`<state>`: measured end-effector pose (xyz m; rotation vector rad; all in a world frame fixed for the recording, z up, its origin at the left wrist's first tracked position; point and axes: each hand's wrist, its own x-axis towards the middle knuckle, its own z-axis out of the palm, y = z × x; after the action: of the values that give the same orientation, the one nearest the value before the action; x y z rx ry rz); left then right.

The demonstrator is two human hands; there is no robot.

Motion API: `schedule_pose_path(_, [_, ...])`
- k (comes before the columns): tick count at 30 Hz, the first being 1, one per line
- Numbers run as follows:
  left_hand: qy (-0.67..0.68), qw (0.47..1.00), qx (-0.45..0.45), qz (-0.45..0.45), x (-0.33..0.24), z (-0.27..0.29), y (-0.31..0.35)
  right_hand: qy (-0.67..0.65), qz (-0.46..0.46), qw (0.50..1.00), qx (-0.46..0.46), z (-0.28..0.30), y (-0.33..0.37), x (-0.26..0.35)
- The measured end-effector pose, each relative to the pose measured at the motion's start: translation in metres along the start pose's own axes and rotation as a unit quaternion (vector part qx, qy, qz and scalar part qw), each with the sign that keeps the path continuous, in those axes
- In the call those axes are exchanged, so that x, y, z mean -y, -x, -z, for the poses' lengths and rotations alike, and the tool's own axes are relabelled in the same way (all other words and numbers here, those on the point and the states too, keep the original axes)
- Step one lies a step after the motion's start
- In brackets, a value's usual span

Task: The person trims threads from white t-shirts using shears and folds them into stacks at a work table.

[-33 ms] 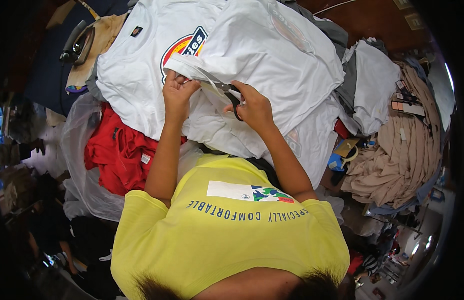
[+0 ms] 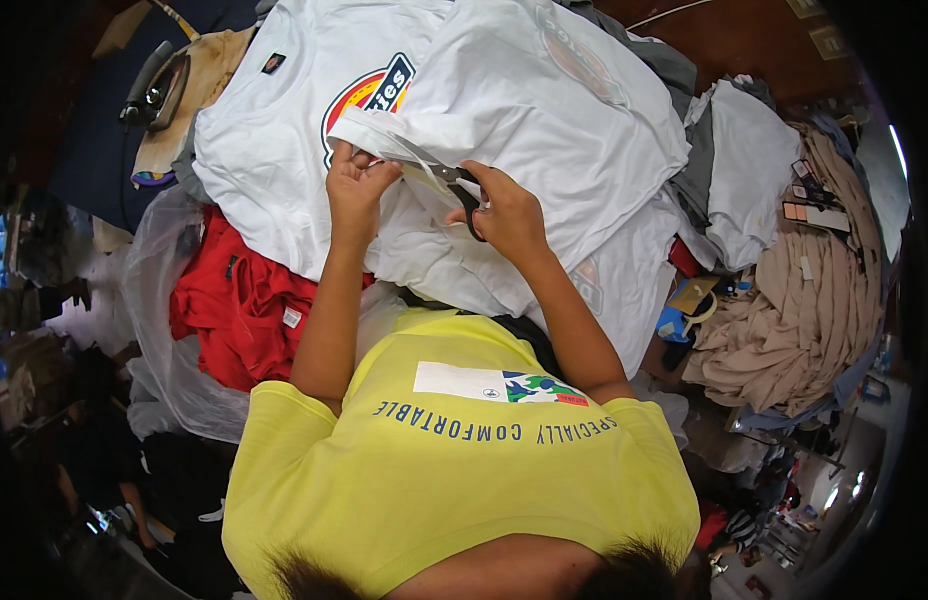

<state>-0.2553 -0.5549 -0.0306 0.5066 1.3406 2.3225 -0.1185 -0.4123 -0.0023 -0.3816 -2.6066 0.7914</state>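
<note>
My left hand (image 2: 356, 192) pinches the folded hem of a white T-shirt (image 2: 544, 100), with the edge turned up over its fingertips. In my right hand (image 2: 510, 212) is a pair of black-handled scissors (image 2: 450, 174), my fingers through the loops. Their blades point up and left, lying along the hem close to my left fingers. A thin white strip hangs beside the blades; whether it is cut loose I cannot tell. Under the held cloth lies another white T-shirt (image 2: 249, 125) with a colourful chest print and a dark neck label.
Red garments (image 2: 239, 305) fill a clear plastic bag (image 2: 149, 265) at the left. An iron (image 2: 167, 92) rests on a tan cloth at the far left. Beige garments (image 2: 784, 320) are heaped at the right, beside a roll of tape (image 2: 700, 308). Another person's arm (image 2: 134, 505) shows at lower left.
</note>
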Motion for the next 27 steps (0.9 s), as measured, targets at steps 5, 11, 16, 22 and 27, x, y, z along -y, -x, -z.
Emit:
schedule_pose_path(5, [0.01,1.0,-0.013,-0.001,-0.006,-0.008,0.002,-0.038,0.001,0.999,-0.02,-0.012,0.008,-0.014])
schedule_pose_path(11, [0.023,0.999,-0.024,0.0,-0.006,-0.003,0.0,-0.041,-0.014,0.999,0.002,-0.013,0.012,-0.017])
schedule_pose_path(16, [0.006,1.0,-0.01,-0.002,-0.008,-0.003,0.002,-0.021,0.039,0.999,-0.028,-0.008,-0.001,-0.004])
schedule_pose_path(22, [-0.001,1.0,-0.015,-0.015,-0.014,-0.011,0.005,-0.059,0.015,0.997,-0.036,-0.021,0.006,-0.019])
schedule_pose_path(27, [-0.014,0.999,-0.009,-0.028,-0.013,-0.012,0.007,-0.048,0.028,0.997,-0.048,-0.015,0.002,-0.006])
